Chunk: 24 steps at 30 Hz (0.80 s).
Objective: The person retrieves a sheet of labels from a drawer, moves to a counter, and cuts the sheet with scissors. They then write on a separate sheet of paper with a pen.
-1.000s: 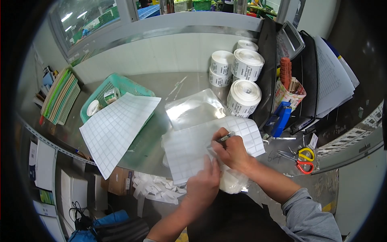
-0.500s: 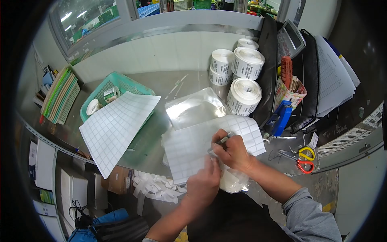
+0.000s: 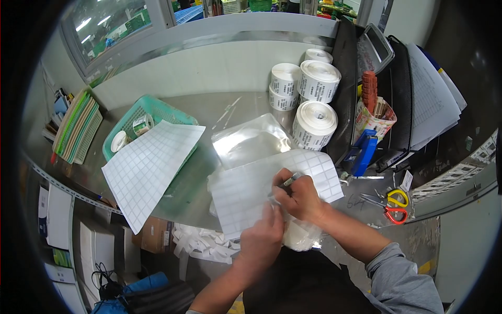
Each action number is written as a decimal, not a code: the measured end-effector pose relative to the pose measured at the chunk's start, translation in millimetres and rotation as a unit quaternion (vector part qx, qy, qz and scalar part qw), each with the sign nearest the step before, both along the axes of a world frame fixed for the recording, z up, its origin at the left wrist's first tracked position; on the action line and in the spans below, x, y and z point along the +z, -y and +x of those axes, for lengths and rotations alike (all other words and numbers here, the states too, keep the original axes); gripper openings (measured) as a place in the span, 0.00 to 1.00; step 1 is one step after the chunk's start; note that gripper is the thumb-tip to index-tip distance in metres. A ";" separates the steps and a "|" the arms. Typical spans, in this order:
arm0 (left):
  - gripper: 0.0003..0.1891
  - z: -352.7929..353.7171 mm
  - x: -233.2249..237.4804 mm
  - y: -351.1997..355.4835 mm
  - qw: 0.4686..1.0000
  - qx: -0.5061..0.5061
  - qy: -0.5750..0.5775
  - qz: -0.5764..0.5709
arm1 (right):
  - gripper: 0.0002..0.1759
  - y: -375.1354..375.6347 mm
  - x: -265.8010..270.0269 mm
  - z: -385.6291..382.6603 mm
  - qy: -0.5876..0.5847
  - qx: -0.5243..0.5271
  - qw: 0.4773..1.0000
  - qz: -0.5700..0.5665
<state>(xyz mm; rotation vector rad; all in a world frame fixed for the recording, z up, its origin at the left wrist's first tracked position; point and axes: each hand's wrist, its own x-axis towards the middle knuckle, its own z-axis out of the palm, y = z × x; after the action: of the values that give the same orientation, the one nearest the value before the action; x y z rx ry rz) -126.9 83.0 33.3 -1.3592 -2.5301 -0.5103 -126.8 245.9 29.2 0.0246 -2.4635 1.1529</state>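
Note:
My right hand point(image 3: 302, 196) grips a pen point(image 3: 291, 180), its lower end pointing down at a white sheet of labels point(image 3: 243, 183) with a grid of rectangles. The sheet lies on clear plastic sheets or bags point(image 3: 253, 140) on the metal table. At the sheet's near edge is my left hand point(image 3: 263, 233), fingers drawn together on it close to the pen tip; the thumb is partly hidden. Below the right hand sits a plastic-wrapped whitish bundle point(image 3: 302, 235). Any writing under the pen is too small to read.
Label rolls point(image 3: 315, 123) stand stacked at the back. A second gridded sheet point(image 3: 151, 167) leans over a green basket point(image 3: 170, 108) holding two rolls. To the right are scissors point(image 3: 395, 206), a blue stapler-like tool point(image 3: 364, 153) and black mesh holders point(image 3: 400, 104).
The whole view has shifted slightly. Both hands stay in nearly the same place on the sheet, and the pen remains in the right hand.

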 end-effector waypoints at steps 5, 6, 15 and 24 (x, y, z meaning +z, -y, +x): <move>0.19 -0.9 -1.2 -0.2 1.000 0.001 -0.012 0.002 | 0.04 -2.4 1.9 1.2 0.022 -0.070 0.997 -0.023; 0.18 -1.6 -1.9 0.2 1.000 -0.005 -0.027 0.004 | 0.04 -2.1 2.8 0.8 0.006 -0.090 0.995 -0.037; 0.17 -1.0 -0.9 -1.2 0.999 0.002 -0.034 -0.001 | 0.04 -4.7 1.7 -2.0 0.008 -0.129 0.991 0.030; 0.17 -1.8 0.7 -0.7 1.000 -0.007 -0.021 0.013 | 0.04 -3.6 2.5 -2.5 -0.020 -0.103 0.994 0.012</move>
<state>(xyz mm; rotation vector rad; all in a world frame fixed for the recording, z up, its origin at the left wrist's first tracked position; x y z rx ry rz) -128.6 83.7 34.0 -1.3649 -2.4742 -0.5108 -129.3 249.5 31.7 -0.1928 -2.3798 1.0250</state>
